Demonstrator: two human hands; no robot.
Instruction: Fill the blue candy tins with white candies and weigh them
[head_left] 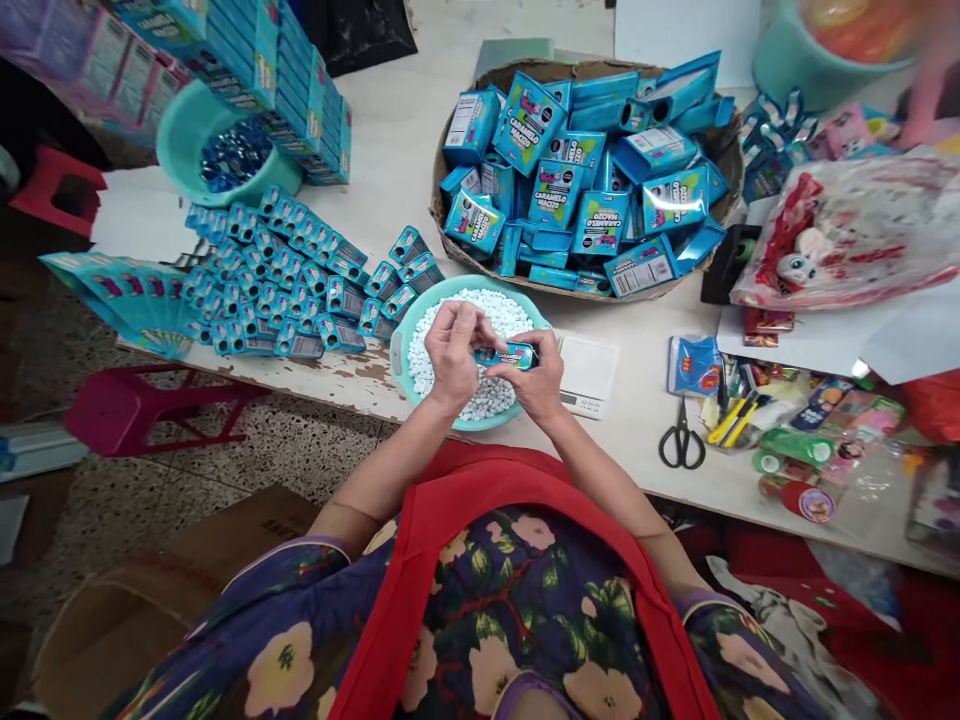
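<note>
My right hand [541,378] grips a small blue candy box [514,356] with "Caramelo Macizo" lettering, held sideways. Close by its left end is my left hand [453,352], fingers curled and pressed together; whatever they may hold is hidden. Both hands are over a turquoise bowl [398,362] filled with small white candies [480,408]. Left of the bowl, several small blue boxes [300,290] stand in rows with round openings on top. Behind it, a cardboard tray [439,200] is heaped with more blue candy boxes [555,190].
A white scale [589,370] sits right of the bowl. Farther right are black scissors [682,440], a yellow cutter [731,420] and wrapped sweets. A turquoise tub [169,135] of blue pieces and stacked cartons [300,90] stand back left. A magenta stool [120,410] is below.
</note>
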